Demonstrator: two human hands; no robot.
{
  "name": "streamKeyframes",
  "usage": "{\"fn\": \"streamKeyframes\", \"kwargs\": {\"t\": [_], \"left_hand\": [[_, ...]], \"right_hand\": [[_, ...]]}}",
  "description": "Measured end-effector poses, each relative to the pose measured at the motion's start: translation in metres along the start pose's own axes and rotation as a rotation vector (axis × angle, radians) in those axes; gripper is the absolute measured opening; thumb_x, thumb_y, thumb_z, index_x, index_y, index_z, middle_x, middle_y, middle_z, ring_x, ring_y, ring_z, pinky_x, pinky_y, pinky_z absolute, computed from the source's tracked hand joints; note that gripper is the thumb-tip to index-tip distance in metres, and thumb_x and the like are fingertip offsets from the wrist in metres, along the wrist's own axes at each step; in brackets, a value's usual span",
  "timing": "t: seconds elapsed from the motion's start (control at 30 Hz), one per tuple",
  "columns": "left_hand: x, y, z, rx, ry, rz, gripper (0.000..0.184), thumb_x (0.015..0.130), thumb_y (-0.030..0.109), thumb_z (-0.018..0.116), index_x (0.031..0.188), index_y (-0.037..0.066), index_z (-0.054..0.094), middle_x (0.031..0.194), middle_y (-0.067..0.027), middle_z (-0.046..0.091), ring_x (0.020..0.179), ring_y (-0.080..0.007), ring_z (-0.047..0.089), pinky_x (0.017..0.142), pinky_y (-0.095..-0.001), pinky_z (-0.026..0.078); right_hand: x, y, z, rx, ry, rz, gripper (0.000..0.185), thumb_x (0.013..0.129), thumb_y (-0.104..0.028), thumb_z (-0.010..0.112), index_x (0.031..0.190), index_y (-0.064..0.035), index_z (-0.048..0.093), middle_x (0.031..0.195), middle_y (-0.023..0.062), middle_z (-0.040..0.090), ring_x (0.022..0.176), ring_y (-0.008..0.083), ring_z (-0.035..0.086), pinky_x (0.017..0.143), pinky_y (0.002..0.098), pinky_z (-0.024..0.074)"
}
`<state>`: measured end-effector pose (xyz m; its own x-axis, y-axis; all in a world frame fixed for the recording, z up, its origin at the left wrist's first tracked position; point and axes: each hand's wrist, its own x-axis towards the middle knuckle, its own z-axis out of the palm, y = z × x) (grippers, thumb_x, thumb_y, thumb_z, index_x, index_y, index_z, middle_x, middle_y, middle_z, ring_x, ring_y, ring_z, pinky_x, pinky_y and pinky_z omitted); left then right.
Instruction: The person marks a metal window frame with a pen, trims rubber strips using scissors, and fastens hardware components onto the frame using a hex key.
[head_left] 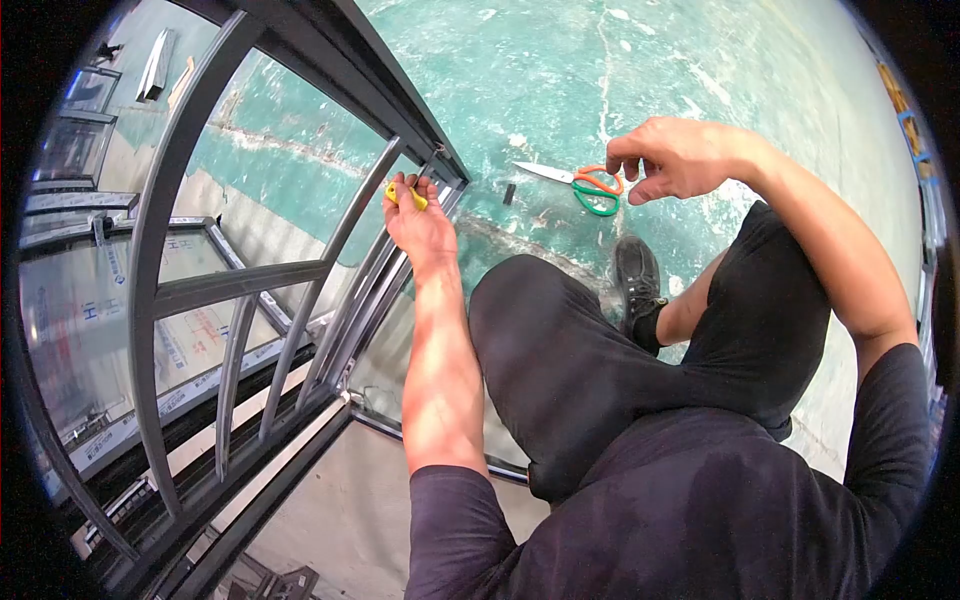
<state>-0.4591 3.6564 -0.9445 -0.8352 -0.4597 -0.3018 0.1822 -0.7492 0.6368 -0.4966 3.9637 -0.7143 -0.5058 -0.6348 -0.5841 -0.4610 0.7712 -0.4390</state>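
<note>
My left hand is closed around a small yellow object, held against the lower end of a dark metal window frame. The fingers cover most of the object, so its kind does not show. My right hand hangs with its fingers loosely bent and thumb apart, holding nothing. Just left of it, a pair of scissors with one orange and one green handle lies on the floor, blades pointing left. A short black piece rests on the floor between the scissors and the frame.
Dark frame bars stand along my left side. Beyond them are further framed panels with printed film. The worn green floor spreads ahead, and my black shoe is planted below the scissors.
</note>
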Motion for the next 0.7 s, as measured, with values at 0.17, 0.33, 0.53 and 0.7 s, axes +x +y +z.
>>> {"fn": "streamKeyframes", "kwargs": {"t": [0.17,0.33,0.53,0.7], "left_hand": [[-0.001,-0.001,-0.004,0.072,-0.012,0.005,0.019,0.105,0.014,0.051,0.12,0.003,0.055,0.108,-0.0082,0.061,0.095,-0.0194,0.06,0.085,-0.0334,0.052],[-0.006,-0.001,0.001,0.136,-0.041,0.001,0.02,0.104,0.011,0.05,0.122,0.001,0.052,0.111,-0.0121,0.061,0.097,-0.0226,0.063,0.086,-0.0356,0.053],[-0.004,-0.001,0.0,0.054,-0.089,-0.002,0.023,0.104,0.009,0.049,0.124,-0.001,0.049,0.11,-0.0146,0.062,0.094,-0.0241,0.065,0.084,-0.0351,0.055],[-0.002,0.002,0.007,0.505,-0.025,0.01,0.027,0.103,0.015,0.052,0.124,-0.002,0.052,0.106,-0.0142,0.066,0.081,-0.0222,0.069,0.072,-0.0323,0.058]], "right_hand": [[0.002,0.013,0.007,0.008,0.049,-0.076,0.043,0.081,-0.019,0.078,0.117,-0.0013,0.062,0.095,0.0152,0.069,0.079,0.0309,0.067,0.07,0.0424,0.0517],[0.002,0.016,0.006,0.018,0.047,-0.047,0.043,0.081,-0.019,0.078,0.117,-0.0017,0.062,0.095,0.0152,0.069,0.079,0.0307,0.067,0.07,0.0423,0.0519],[-0.001,0.019,0.006,0.034,0.039,-0.037,0.042,0.082,-0.02,0.077,0.117,-0.0023,0.062,0.095,0.016,0.07,0.08,0.0321,0.068,0.071,0.0427,0.0522],[-0.002,0.024,0.008,0.033,0.068,-0.054,0.042,0.082,-0.02,0.077,0.117,-0.0023,0.062,0.094,0.0166,0.07,0.083,0.034,0.068,0.072,0.0435,0.0522]]}}
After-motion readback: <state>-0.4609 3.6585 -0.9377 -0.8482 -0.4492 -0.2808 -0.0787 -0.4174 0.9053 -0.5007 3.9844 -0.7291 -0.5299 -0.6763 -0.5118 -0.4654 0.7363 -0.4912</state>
